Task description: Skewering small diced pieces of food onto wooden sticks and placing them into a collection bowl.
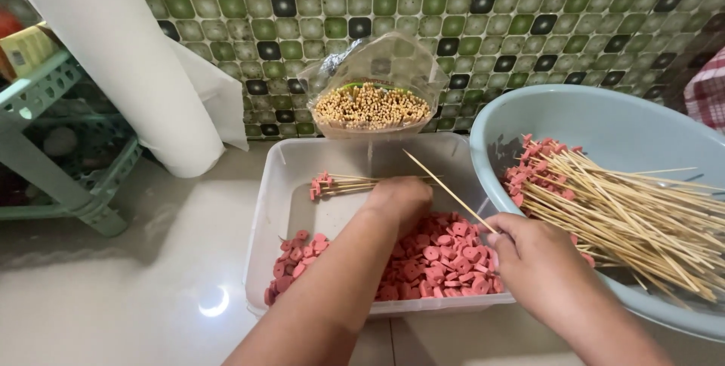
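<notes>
Right hand [538, 260] pinches one bare bamboo skewer [447, 188], tip angled up and clear for loading. Left hand [400, 201] reaches into the clear plastic tub [281, 185], fingers down among the pink sausage slices [445, 256]; grip not visible, can't tell. A few loaded skewers [340, 183] rest in the tub, dozens more in one blue basin [604, 120]. One bag of spare skewers [371, 105] stands behind.

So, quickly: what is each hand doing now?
Left hand: down in the tub on the sausage slices; grip cannot be told.
Right hand: closed on a skewer.

Bright, sharp; overhead glare on floor [214, 302].
</notes>
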